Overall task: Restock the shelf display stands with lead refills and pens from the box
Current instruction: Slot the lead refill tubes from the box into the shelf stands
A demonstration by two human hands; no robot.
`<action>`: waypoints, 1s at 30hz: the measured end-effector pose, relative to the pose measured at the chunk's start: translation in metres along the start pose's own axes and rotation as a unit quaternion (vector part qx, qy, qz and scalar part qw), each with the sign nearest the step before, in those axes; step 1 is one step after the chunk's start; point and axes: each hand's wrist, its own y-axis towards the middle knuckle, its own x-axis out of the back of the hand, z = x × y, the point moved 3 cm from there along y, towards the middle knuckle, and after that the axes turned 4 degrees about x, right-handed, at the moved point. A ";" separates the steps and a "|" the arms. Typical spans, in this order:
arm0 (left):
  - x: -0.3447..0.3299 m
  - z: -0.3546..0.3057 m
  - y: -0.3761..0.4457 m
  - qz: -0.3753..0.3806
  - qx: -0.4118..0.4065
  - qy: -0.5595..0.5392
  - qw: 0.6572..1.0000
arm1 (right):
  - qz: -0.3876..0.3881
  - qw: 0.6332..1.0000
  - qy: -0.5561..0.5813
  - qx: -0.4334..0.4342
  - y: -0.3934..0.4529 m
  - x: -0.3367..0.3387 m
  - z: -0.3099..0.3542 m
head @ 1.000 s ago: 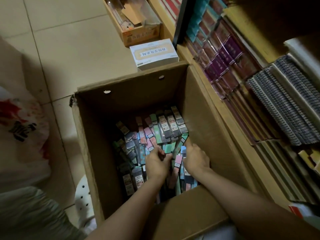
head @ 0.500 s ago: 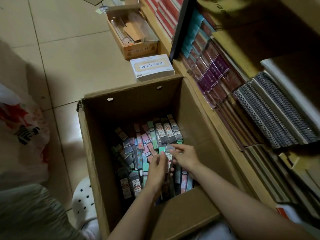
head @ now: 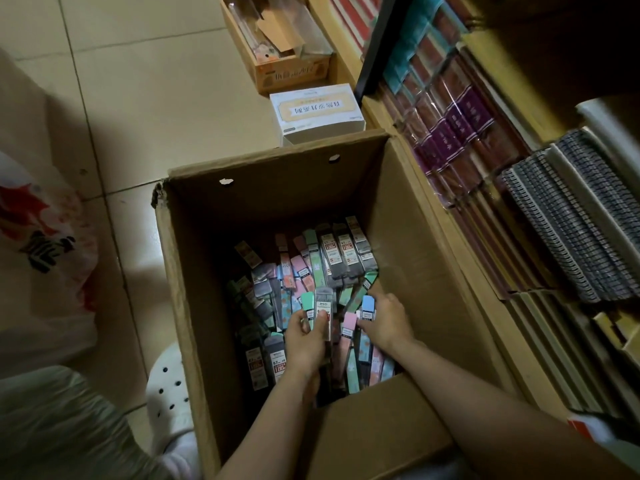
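Deep in the cardboard box on the floor lies a loose heap of lead refill packs, slim cases in pink, green, blue and grey, piled across the bottom. Both of the person's arms reach down into it. The left hand has its fingers and thumb curled round a small bundle of packs, a mint-capped one and a clear grey one standing up side by side above the knuckles. The right hand sits just beside it, fingers bent down among the heap and touching a blue-capped pack; whether it actually has hold of that pack I cannot tell. A pink-capped pack lies between the two hands.

The box's near flap folds inward under the right forearm. Right of the box, a wooden shelf carries rows of wrapped notebooks and spiral-bound pads. Beyond the box on the tiled floor stand a white carton and an open brown carton. To the left are a plastic bag and a white perforated shoe.
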 end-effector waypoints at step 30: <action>-0.117 -0.251 -0.245 0.454 -0.274 0.210 0.821 | -0.414 0.837 0.266 0.238 -0.237 0.336 0.025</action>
